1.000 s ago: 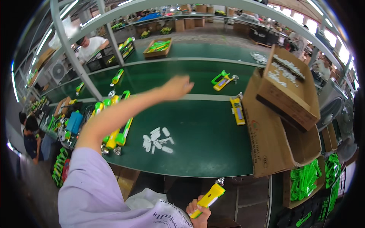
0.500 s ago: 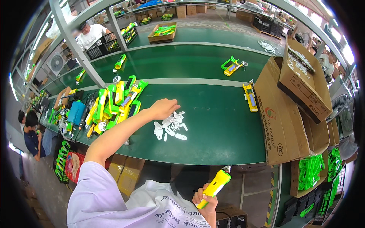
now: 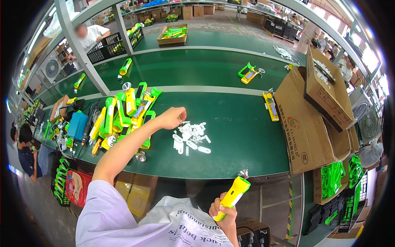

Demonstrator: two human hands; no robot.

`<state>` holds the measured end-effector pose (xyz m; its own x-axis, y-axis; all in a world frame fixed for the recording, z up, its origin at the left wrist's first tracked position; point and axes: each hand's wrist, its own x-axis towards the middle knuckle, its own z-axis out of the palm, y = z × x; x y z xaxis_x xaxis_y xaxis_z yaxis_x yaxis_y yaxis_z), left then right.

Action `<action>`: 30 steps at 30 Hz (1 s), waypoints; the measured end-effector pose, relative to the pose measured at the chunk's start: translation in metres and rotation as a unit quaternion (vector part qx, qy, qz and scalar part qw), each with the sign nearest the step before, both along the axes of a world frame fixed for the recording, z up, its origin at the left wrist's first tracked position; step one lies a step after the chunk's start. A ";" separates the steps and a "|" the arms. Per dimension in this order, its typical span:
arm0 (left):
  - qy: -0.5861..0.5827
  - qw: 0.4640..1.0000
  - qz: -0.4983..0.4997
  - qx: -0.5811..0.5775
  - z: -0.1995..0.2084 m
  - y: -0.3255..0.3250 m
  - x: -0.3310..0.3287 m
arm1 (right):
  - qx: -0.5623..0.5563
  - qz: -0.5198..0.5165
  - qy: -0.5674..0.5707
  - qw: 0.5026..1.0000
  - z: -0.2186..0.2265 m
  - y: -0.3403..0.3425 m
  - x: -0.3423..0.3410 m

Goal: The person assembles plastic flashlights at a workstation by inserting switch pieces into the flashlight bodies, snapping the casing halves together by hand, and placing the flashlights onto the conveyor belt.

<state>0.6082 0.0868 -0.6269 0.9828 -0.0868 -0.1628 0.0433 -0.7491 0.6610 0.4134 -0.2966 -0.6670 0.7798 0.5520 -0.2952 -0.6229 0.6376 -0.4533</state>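
Two hands busy. Right hand [image 3: 224,210] grips yellow torch body [image 3: 233,195] low near lap, metal tip up, below edge of green surface [image 3: 230,160]. Left hand [image 3: 173,117] closed, fingers pinched, hovering at pile of small white parts [image 3: 191,137]; whether part is held, cannot tell. Progress judgement: torch in hand looks part-built; heap of yellow-green torches [image 3: 125,115] lies left of pile, many white parts unused. Cardboard boxes [image 3: 317,111] crowd right side. Steel post [image 3: 76,47] far left. Nothing blocks reach to pile.
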 end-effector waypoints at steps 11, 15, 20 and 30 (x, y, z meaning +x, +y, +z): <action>-0.136 0.990 0.032 0.001 -0.008 0.022 -0.039 | -0.026 0.036 -0.012 0.999 0.014 0.032 0.003; -0.151 0.989 0.007 0.003 0.002 0.011 -0.058 | -0.028 0.057 -0.013 0.998 0.019 0.035 0.006; -0.040 0.962 0.076 -0.260 0.027 -0.052 -0.113 | 0.059 0.069 0.016 0.996 0.025 0.040 0.014; -0.214 0.927 -0.035 -0.307 0.041 -0.158 -0.177 | 0.156 0.112 0.043 0.980 0.031 0.050 0.017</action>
